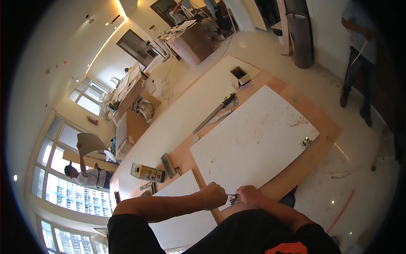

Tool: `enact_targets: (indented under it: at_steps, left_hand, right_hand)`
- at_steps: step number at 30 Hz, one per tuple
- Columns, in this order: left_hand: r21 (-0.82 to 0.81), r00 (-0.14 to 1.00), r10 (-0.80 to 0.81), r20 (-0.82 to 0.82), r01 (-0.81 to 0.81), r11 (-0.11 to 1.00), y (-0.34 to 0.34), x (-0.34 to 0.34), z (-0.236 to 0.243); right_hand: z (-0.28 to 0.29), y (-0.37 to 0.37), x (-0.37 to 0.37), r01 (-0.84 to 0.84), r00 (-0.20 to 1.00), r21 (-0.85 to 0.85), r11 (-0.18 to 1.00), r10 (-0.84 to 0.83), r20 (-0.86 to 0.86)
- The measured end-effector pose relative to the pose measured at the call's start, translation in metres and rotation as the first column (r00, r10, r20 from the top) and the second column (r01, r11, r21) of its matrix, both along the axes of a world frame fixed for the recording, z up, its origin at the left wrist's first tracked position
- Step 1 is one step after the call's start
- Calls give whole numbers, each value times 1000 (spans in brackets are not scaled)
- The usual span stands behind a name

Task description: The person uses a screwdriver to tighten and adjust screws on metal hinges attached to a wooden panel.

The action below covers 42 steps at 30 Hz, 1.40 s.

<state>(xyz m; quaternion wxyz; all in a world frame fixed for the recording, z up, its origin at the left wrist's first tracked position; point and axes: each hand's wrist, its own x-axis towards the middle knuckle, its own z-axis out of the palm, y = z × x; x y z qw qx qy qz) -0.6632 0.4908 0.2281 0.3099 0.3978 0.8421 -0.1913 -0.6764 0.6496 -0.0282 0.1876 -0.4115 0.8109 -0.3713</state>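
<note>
A white panel [253, 139] with brown dust on it lies across the workbench in front of me. At its near edge a metal cabinet hinge [234, 200] is partly covered by my hands. My left hand [213, 196] is closed in a fist just left of this hinge; whatever it holds is hidden. On the other side, my right hand [249, 194] has its fingers closed by the hinge. A thin metal rod [231, 194] runs from its fingers toward the left fist; its kind is unclear. Another hinge [306, 142] sits at the panel's right edge.
A second white panel [179, 220] lies to the left. On the bench are a rectangular tin [147, 172], a dark metal block [168, 165], a handsaw [209, 116] and an open box [240, 76]. People work at the left and back; one person [359, 55] stands at the right.
</note>
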Motion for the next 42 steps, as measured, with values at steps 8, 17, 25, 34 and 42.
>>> enact_targets:
  at_steps: [8,17,25,34,42]
  left_hand:
    - [-183,-147,897,417,-980,-76,-44,-6,-13]
    - [25,999,-37,23,37,999,-16,0,-9]
    - [-156,-412,857,308,-911,-382,-38,1,-3]
    - [105,966,247,73,-254,962,-37,16,-10]
    - [454,472,870,142,-812,367,-33,19,-11]
  right_hand:
    - [-6,-5,-1,-17,999,-3,1000,17,-42]
    - [4,5,-4,-36,999,-48,998,36,-9]
    - [1,2,2,-28,998,-35,999,26,-58]
    - [-8,-4,-1,-20,996,-47,999,16,-92]
    - [-1,1,1,-10,999,-64,998,7,-43]
